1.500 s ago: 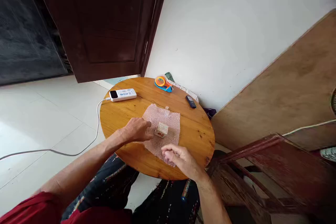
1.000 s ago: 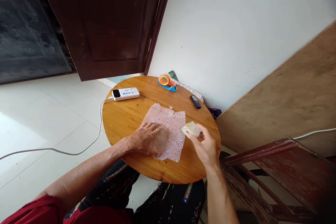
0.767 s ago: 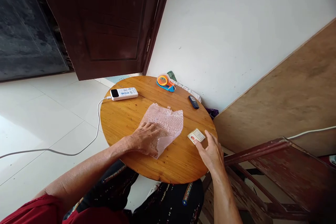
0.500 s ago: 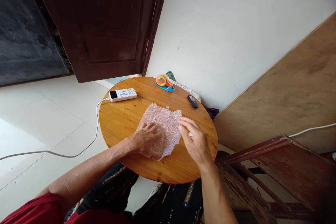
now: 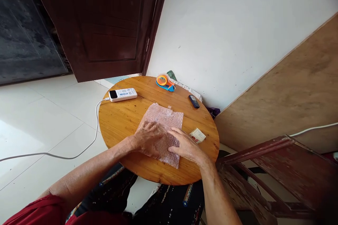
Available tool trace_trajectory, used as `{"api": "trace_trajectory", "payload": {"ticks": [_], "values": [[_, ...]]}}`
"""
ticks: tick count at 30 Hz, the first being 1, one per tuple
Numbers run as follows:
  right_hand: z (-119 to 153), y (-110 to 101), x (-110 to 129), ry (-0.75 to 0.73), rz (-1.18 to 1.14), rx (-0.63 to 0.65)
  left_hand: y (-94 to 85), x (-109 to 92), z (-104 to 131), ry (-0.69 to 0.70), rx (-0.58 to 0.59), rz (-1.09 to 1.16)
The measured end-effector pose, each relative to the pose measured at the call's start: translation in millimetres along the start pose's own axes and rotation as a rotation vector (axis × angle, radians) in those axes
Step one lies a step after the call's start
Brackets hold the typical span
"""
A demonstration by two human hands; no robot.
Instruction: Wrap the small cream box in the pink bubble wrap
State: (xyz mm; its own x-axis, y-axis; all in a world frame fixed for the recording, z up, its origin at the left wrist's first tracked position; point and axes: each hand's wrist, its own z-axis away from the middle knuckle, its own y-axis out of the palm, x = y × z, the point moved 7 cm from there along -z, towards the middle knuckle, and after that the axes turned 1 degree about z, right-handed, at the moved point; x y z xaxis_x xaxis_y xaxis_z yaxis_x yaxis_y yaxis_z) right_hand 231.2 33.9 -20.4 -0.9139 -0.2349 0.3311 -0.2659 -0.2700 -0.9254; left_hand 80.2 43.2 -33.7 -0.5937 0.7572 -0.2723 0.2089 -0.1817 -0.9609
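Plainly, in the head view, the bubble wrap [image 5: 167, 117] lies spread in the middle of the round table [image 5: 117, 119], with both hands at it. On its left part rests the left hand [image 5: 149, 139], palm down, fingers spread and closed on nothing. At its right part is the right hand [image 5: 182, 143], thumb and fingers apart (whether it presses down, I cannot tell). Just to the right of the wrap, past the right hand, sits a small printed box [image 5: 198, 135]. Beyond the wrap, near the table's far edge, stands an orange and blue tape dispenser [image 5: 169, 86]; a dark handset [image 5: 194, 101] lies to the wrap's far right, and a white device [image 5: 126, 94] with a cable [image 5: 96, 121] to its far left.
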Motion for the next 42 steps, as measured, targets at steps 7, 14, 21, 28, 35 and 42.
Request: {"api": "trace_trajectory", "payload": {"ticks": [7, 14, 21, 28, 35, 42], "values": [[-5.7, 0.3, 0.7, -0.047, -0.028, -0.165, -7.8, -27.1, 8.4, 0.083, -0.106, 0.128], [34.9, -33.1, -32.0, 0.091, 0.036, -0.652, 9.4, -43.9, 15.5, 0.095, -0.146, 0.126], [51.2, -39.1, -88.6, 0.435, -0.150, -0.699, 14.5, -43.1, 16.7, 0.086, -0.167, 0.124], [6.9, -32.4, 11.0, -0.023, -0.509, -0.631, 14.6, -45.0, 14.4, 0.083, -0.158, 0.105], [-31.3, 4.8, 11.9, -0.057, -0.452, -0.497, -6.7, -36.9, 34.1, -0.002, -0.282, 0.158], [-25.9, 15.7, 1.8, -0.044, -0.587, -0.486, -15.4, -0.5, 43.1, -0.132, -0.261, 0.123]]}}
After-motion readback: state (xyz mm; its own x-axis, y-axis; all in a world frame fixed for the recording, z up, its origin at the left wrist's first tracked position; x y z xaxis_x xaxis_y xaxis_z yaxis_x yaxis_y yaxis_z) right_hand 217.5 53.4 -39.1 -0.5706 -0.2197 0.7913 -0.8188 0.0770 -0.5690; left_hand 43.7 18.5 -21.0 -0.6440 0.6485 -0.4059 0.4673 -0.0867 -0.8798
